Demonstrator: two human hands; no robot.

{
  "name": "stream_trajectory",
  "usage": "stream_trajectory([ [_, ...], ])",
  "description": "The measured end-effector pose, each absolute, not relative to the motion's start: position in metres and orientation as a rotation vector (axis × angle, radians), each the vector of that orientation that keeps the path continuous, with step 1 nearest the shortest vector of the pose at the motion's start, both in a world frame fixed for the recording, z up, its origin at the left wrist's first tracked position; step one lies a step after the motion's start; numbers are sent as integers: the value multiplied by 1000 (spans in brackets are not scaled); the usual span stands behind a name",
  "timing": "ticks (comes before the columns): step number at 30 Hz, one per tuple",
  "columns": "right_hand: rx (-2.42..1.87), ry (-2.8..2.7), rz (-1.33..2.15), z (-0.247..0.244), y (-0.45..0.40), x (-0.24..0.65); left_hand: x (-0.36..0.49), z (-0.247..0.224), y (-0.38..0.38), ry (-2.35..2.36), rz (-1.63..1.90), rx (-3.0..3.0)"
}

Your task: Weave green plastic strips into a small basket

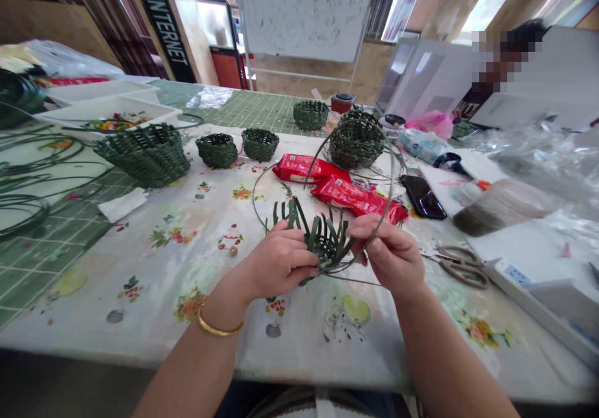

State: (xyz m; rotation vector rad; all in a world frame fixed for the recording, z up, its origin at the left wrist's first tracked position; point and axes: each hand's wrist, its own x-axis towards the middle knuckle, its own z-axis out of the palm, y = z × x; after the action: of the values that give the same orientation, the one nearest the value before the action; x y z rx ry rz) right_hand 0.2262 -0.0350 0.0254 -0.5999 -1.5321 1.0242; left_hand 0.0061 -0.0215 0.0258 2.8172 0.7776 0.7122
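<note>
Between my hands is a small, partly woven dark green basket (322, 243), its loose upright strips sticking up around the rim. My left hand (285, 256) is closed on the basket's left side, fingers over the strips and thumb low at the front. My right hand (393, 252) pinches a long thin green weaving strand (390, 187) at the basket's right side. That strand loops high above the basket and curls round behind it. Some of the right fingertips are hidden behind the strand and strips.
Two red packets (358, 199) lie just behind the basket. Several finished green baskets (259, 145) stand farther back. To the right are a black phone (423, 197), scissors (461, 265) and a plastic tub (505, 209). Coiled strands (28, 209) and a white tray (163, 118) lie left.
</note>
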Motion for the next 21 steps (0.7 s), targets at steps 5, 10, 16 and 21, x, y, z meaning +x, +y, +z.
stream_trajectory([
  [5, -711, -1354, 1032, 27, -37, 220, 7, 24, -21, 798, 771, 2782],
  [10, -816, -1068, 1182, 35, -33, 214, 0, 23, -17, 841, 845, 2660],
  [16, -956, -1017, 1178, 35, -26, 219, -5, 23, -16, 857, 843, 2574],
  [21, -1006, -1021, 1108, 34, -25, 220, -4, 24, -15, 865, 851, 2560],
])
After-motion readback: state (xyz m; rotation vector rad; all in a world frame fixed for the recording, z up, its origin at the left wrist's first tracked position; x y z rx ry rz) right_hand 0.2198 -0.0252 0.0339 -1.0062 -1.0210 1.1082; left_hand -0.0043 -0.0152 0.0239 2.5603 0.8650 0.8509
